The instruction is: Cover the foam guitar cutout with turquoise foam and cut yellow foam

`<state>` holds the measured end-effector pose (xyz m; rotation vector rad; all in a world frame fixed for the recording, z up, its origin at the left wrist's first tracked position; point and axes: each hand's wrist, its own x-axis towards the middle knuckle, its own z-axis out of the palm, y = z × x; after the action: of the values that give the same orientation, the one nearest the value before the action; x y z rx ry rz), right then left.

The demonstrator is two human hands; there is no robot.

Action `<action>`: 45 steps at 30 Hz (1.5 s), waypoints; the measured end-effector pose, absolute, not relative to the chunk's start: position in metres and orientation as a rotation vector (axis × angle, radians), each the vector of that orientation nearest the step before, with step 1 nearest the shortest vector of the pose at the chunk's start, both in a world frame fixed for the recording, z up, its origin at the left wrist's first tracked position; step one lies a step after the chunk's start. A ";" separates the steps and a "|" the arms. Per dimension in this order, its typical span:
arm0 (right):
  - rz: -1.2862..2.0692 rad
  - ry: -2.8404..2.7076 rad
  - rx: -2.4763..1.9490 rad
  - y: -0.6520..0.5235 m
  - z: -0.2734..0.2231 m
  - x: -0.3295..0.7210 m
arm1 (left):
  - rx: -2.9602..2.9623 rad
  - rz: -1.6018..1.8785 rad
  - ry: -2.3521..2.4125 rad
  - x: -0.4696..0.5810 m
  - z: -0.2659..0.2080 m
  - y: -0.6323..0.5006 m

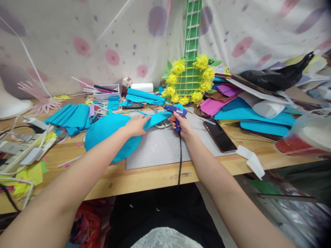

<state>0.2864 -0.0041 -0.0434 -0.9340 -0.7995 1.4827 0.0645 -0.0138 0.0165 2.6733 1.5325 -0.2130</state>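
A round blue paper-covered piece (111, 137) lies over the left edge of a grey cutting mat (152, 151). My left hand (136, 125) is at its upper right edge, pinching the end of a blue crepe paper strip (156, 119). That strip runs right, toward the front of a blue hot glue gun (178, 112). My right hand (182, 125) is wrapped round the glue gun's handle, with its black cord hanging over the table edge. Scissors (163, 124) lie partly hidden beneath the strip. The fingertips of my left hand are partly hidden.
A green paper guitar shape (191, 65) with yellow flowers (201, 62) stands behind. A phone (219, 136) lies on the mat's right. Stacked coloured paper (253, 113) and a plastic cup (305, 137) are at the right. Pleated blue paper (69, 117) and a power strip (19, 150) are at the left.
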 end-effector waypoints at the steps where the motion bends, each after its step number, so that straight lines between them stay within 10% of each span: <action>1: 1.470 -0.791 -0.933 -0.004 -0.043 0.287 | 2.661 -0.180 1.524 0.067 0.017 -0.013; 45: 1.293 -1.460 -1.168 -0.009 0.002 0.261 | 2.067 0.231 2.116 -0.010 -0.001 0.020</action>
<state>0.2612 -0.0089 0.0017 -1.1683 -1.4599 1.2934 -0.0097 0.0201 -0.0008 2.0668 2.1156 0.2314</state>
